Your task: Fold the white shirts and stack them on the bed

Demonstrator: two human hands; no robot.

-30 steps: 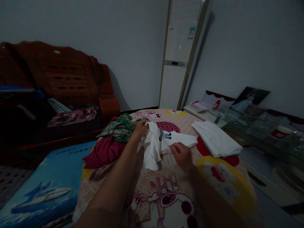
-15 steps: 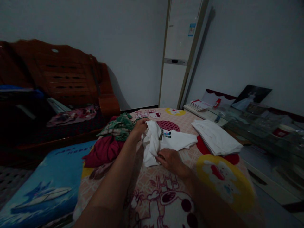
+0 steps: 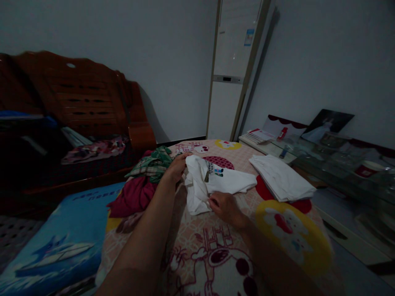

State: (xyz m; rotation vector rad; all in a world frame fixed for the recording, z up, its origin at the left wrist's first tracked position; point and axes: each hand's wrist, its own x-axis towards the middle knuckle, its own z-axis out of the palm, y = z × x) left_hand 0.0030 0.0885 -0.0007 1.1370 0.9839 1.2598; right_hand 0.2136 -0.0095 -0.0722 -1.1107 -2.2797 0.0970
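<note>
A white T-shirt (image 3: 197,185) with a small coloured print lies partly bunched on the round table. My left hand (image 3: 178,167) is closed on its far left edge. Lower down, my right hand (image 3: 226,209) pinches the near edge of the cloth. The shirt's right part lies flatter, spread toward a folded white garment (image 3: 281,179). Left of my left forearm is a heap with a green plaid cloth (image 3: 154,164) and a dark red cloth (image 3: 134,199).
A patterned tablecloth (image 3: 191,234) covers the table. At right stands a glass-topped cabinet (image 3: 333,164) holding papers and a photo. A wooden bench (image 3: 83,102) and a blue printed box (image 3: 68,234) are at left. A tall white air conditioner (image 3: 226,107) fills the corner.
My left hand has shifted slightly left with the shirt's edge, showing more of the print. My right hand has moved a little to the right along the near edge.
</note>
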